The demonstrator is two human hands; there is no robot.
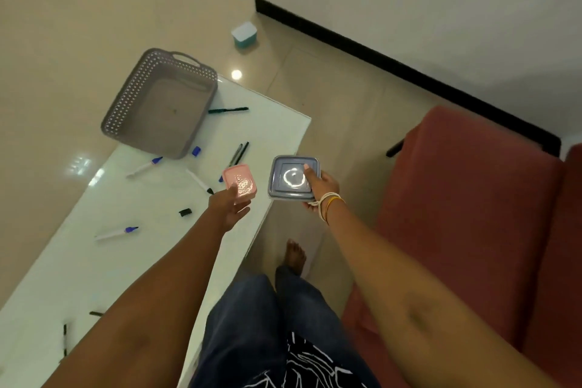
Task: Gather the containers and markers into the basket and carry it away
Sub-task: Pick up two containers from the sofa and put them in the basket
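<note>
A grey perforated basket (126, 104) stands at the far end of the white table (78, 261), with nothing in it. My left hand (227, 209) holds a small pink lidded container (241, 183) above the table's right edge. My right hand (319, 187) grips a larger grey square container (291, 178) over the floor, thumb on its lid. Several markers lie scattered on the table: a blue-capped one (116, 233), another blue-capped one (145, 167), a black pen (228, 110) beside the basket, a pair of dark pens (239, 153). A loose black cap (185, 212) lies near my left wrist.
A teal container with a white lid (245, 35) sits on the floor beyond the table, near the black skirting (409, 72). A red sofa (472, 214) stands at my right. My bare foot (294, 258) is on the floor between table and sofa.
</note>
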